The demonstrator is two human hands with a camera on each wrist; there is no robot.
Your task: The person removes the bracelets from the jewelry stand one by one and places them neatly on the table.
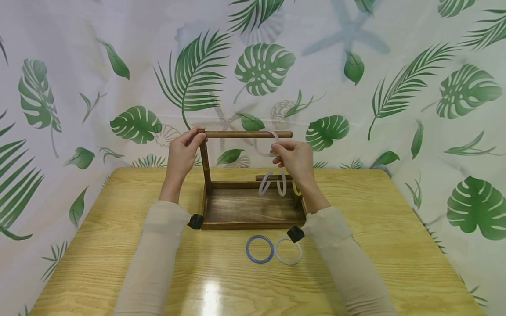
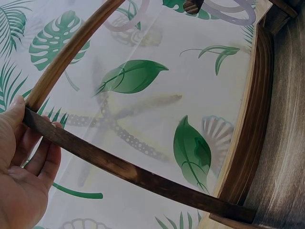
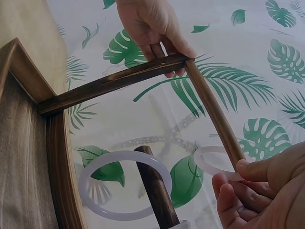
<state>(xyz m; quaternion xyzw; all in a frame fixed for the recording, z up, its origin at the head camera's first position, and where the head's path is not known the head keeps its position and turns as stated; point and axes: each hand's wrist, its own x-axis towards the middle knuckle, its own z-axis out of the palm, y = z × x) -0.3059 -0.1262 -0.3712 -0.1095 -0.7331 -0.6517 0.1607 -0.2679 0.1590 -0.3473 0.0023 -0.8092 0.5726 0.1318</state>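
At the top left corner of a dark wooden stand, my left hand (image 1: 182,151) grips the joint between the upright post (image 1: 206,164) and the upper bar (image 1: 245,134), thumb in front and fingers behind. Near that bar's free right end, my right hand (image 1: 299,160) pinches a pale translucent ring (image 3: 212,171) between thumb and fingers. This ring appears to encircle the upper bar. Below, two pale lilac rings (image 1: 283,186) and a yellow ring (image 1: 296,189) hang on the shorter lower bar (image 1: 258,177); the right hand and wrist partly cover that end.
The stand's shallow wooden tray (image 1: 253,226) sits on the light wood table (image 1: 134,210). In front of it, a blue ring (image 1: 247,251) and a whitish ring (image 1: 288,263) lie flat side by side. Behind hangs a leaf-patterned cloth (image 1: 138,87).
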